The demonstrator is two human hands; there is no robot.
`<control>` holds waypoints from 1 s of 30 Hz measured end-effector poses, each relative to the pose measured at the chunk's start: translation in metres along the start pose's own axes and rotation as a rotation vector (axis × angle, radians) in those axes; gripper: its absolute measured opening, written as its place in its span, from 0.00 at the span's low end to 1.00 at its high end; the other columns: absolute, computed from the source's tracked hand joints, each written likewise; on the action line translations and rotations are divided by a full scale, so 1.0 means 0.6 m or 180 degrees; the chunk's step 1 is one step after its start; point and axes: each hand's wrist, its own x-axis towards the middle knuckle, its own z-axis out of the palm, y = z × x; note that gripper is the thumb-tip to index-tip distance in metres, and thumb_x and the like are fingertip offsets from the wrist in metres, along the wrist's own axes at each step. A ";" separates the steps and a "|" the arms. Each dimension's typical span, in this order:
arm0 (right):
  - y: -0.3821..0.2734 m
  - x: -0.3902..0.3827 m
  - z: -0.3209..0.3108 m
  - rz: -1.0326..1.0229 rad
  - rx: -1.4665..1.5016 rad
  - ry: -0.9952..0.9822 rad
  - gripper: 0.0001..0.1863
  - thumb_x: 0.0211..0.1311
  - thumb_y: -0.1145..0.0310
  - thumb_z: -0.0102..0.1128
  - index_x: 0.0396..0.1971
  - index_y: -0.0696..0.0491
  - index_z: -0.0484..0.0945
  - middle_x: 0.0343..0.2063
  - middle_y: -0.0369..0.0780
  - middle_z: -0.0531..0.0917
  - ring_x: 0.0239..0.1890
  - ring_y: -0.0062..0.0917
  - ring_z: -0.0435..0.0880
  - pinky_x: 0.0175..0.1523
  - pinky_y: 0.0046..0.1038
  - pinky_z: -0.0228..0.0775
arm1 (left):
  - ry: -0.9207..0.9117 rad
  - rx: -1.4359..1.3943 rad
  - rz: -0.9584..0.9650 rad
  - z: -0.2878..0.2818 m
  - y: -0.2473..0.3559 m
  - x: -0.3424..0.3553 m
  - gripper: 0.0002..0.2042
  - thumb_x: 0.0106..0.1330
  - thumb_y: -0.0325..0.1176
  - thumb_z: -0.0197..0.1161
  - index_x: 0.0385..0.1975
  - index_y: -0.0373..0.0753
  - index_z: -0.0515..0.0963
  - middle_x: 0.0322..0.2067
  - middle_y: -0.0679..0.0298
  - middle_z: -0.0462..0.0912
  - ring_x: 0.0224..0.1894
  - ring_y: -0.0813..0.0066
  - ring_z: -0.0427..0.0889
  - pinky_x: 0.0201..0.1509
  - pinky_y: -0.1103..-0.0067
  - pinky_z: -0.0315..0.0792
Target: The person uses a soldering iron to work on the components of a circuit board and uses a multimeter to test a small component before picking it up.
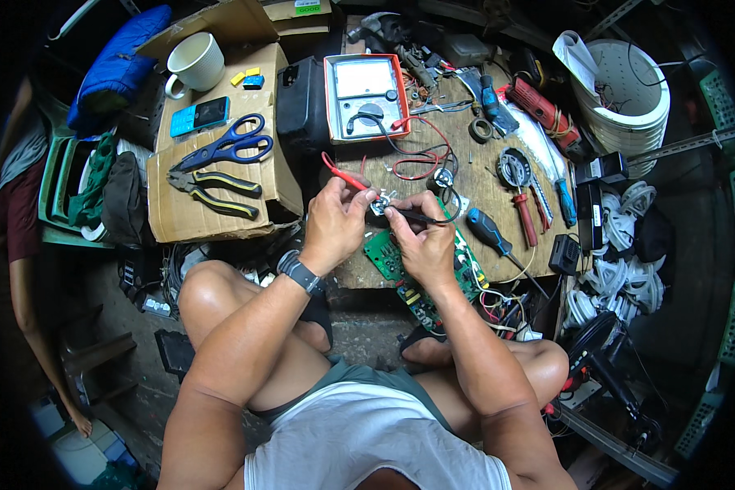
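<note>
My left hand [335,222] is closed round a red test probe [349,180], with a watch on that wrist. In my right hand [425,243] is a black test probe [418,216]. Both hands meet at a small, round, silvery part [379,207], and the fingertips partly hide it; I cannot make out its kind. Red and black leads run from the probes toward an analog multimeter [370,109] in a red-edged box. Beneath my right hand lies a green circuit board [384,255] with wires. A similar small round part [443,177] rests on the wooden table beyond.
Left, a cardboard box [208,192] carries scissors [224,151], pliers [216,194], a blue phone [200,117] and a mug [198,64]. A blue screwdriver [490,233], a soldering iron [524,214] and a white bucket [625,98] are at right. Another person's arm [37,327] shows far left.
</note>
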 end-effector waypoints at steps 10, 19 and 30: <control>0.010 -0.001 0.008 -0.0275 -0.0063 0.0185 0.09 0.66 0.72 0.74 0.37 0.56 0.80 0.26 0.37 0.86 0.26 0.14 0.81 0.29 0.22 0.70 | -0.0035 0.0117 -0.0052 0.000 0.000 0.003 0.10 0.74 0.29 0.67 0.48 0.32 0.77 0.40 0.56 0.90 0.45 0.75 0.88 0.49 0.77 0.81; 0.011 -0.003 0.010 -0.0085 0.0075 0.0202 0.09 0.67 0.70 0.73 0.37 0.55 0.80 0.21 0.33 0.83 0.23 0.10 0.75 0.26 0.20 0.65 | 0.0014 0.0164 -0.0125 -0.002 0.004 0.000 0.10 0.73 0.29 0.66 0.48 0.32 0.77 0.40 0.57 0.90 0.44 0.76 0.88 0.48 0.77 0.81; 0.019 -0.001 0.005 0.0101 0.0291 0.0097 0.08 0.67 0.71 0.72 0.37 0.56 0.80 0.24 0.32 0.84 0.25 0.09 0.76 0.28 0.18 0.66 | 0.0012 0.0130 -0.0059 -0.001 0.003 0.002 0.10 0.74 0.28 0.66 0.48 0.32 0.77 0.40 0.57 0.90 0.44 0.75 0.88 0.48 0.77 0.81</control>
